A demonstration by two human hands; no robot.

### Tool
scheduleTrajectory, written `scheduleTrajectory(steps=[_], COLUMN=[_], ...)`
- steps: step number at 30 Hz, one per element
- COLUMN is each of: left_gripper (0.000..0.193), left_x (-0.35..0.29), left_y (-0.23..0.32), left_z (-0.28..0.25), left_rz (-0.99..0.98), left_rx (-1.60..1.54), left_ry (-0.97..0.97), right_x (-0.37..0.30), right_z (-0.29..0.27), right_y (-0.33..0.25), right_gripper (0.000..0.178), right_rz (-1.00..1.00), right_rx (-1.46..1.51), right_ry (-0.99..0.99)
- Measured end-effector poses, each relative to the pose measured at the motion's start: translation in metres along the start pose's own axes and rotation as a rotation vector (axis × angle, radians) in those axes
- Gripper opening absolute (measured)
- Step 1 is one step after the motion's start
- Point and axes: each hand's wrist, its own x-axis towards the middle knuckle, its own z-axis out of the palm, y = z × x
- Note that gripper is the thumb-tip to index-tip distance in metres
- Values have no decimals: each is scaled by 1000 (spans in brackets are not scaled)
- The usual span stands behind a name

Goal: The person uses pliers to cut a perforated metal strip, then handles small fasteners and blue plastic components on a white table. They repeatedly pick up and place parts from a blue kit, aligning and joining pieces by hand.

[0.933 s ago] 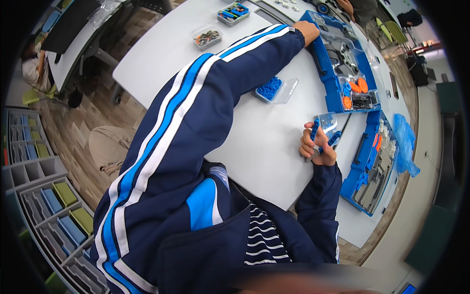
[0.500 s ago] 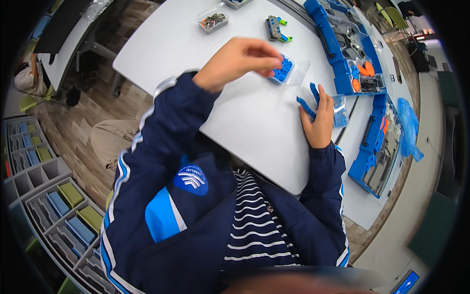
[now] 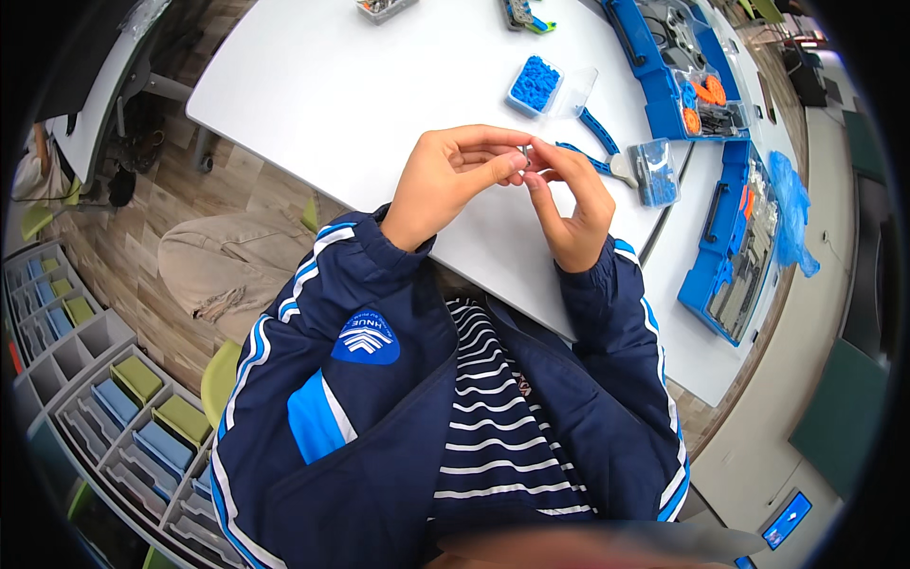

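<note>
My left hand (image 3: 453, 180) and my right hand (image 3: 575, 206) meet above the near part of the white table (image 3: 322, 104). Both pinch a tiny grey piece (image 3: 526, 157) between their fingertips; its exact kind is too small to make out. Just beyond my right hand lie blue beams (image 3: 600, 131) in a V shape, beside a pale grey part (image 3: 623, 170). A clear lidded box (image 3: 654, 173) with blue pieces sits to their right. An open clear box of small blue pegs (image 3: 536, 83) stands beyond my fingertips.
Blue cases (image 3: 666, 104) of grey and orange parts line the right side, with a blue plastic bag (image 3: 789, 213) beside them. At the far edge are a small grey-green assembly (image 3: 524, 16) and a box of mixed pieces (image 3: 386, 9). Sorting trays (image 3: 128, 403) stand at left.
My left hand has come down from near the peg box to meet my right hand. The right has let go of the blue beams and moved left. My view has shifted.
</note>
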Motion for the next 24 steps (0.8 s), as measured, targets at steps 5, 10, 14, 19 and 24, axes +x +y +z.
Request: scheduleTrajectory(steps=[5, 10, 14, 19, 24], left_gripper=[29, 31, 33, 35, 35], left_x=[-7, -11, -13, -13, -14], left_y=[-11, -8, -4, -5, -8], left_z=[13, 16, 19, 24, 30], left_rz=[52, 141, 185, 332, 454], left_rx=[169, 258, 364, 490, 576], left_ry=[71, 34, 32, 57, 101], right_x=[-9, -17, -20, -21, -23], right_z=[-5, -8, -12, -15, -15], right_y=[11, 12, 11, 11, 9], right_gripper=[24, 25, 25, 25, 26], right_rz=[-31, 37, 76, 20, 11], right_rx=[-19, 100, 167, 173, 193], right_ry=[-8, 9, -3, 7, 17])
